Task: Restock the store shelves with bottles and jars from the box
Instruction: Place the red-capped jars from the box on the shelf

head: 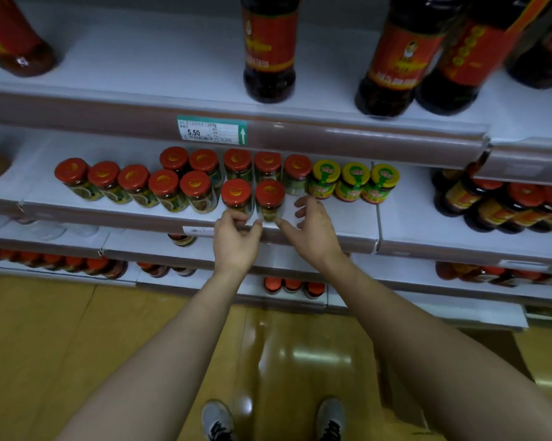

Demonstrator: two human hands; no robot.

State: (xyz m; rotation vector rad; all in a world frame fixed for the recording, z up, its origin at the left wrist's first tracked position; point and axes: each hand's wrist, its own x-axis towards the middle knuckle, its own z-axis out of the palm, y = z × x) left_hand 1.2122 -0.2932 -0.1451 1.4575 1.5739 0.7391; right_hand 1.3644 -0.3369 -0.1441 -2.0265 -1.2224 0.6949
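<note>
**Two hands at the front jars on the middle shelf**

At the bottom centre of the frame, two grey shoes (217, 420) are standing on a glossy yellow floor (45, 345). Both forearms are reaching up from the lower corners toward the centre. The left hand (236, 240) is pinching the base of the left front jar (236, 196) with curled fingers. The right hand (312, 227) is cupping the right front jar (269, 198), thumb touching its base and fingers curving beside its right side. These two red-lidded jars are standing side by side, touching, at the front edge of the middle shelf (347, 224), centre frame. Behind them, more red-lidded jars (172, 179) are running leftward in rows, and three yellow-lidded jars (354, 181) are lining up just to the right. Above, a price tag (211, 130) is showing 5.50 on the upper shelf rail. Farthest, at the top of the frame, dark bottles with red labels (269, 49) are standing on the upper shelf.
</note>
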